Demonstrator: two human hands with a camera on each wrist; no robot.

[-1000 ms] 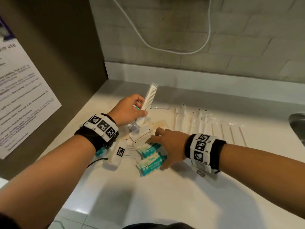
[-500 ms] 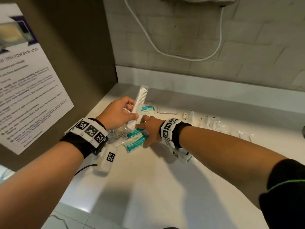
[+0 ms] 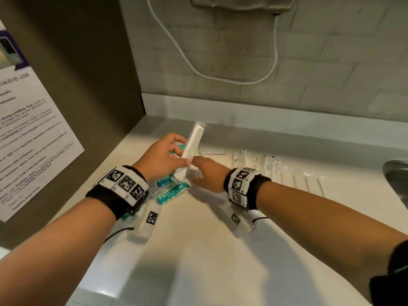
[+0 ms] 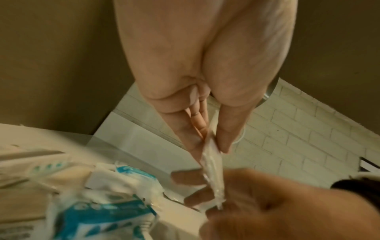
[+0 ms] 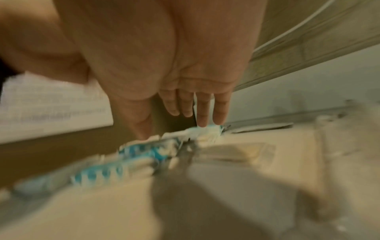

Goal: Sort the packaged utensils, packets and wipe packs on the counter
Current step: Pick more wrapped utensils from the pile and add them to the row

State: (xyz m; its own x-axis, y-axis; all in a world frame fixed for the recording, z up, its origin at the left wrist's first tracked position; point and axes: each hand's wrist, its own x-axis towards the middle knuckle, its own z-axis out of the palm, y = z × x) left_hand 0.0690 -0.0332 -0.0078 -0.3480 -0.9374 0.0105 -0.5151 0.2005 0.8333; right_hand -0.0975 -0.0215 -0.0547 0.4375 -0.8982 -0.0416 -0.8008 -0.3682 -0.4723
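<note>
My left hand (image 3: 183,154) pinches a white comb in a clear wrapper (image 3: 194,140) between thumb and fingers, tilted upright over the counter; the left wrist view shows the wrapper (image 4: 211,149) squeezed in that pinch. My right hand (image 3: 195,170) reaches in just below the comb's lower end with straight, spread fingers (image 5: 202,112) and holds nothing. Its fingertips are at a teal-and-white wipe pack (image 5: 205,131); whether they touch it is too blurred to tell. Two more teal wipe packs (image 3: 172,193) lie under my left wrist. Another teal pack (image 3: 178,149) shows behind my left hand.
A small flat packet (image 3: 212,150) lies behind my hands. To the right lie wrapped utensils (image 3: 265,162) and long paper-wrapped sticks (image 3: 298,182) in a row. A metal sink (image 3: 397,173) is at the far right. A side wall with a poster (image 3: 33,140) closes off the left.
My right hand has left the front wipe packs and moved forward and left, up beside my left hand under the comb. My left hand keeps its hold on the comb.
</note>
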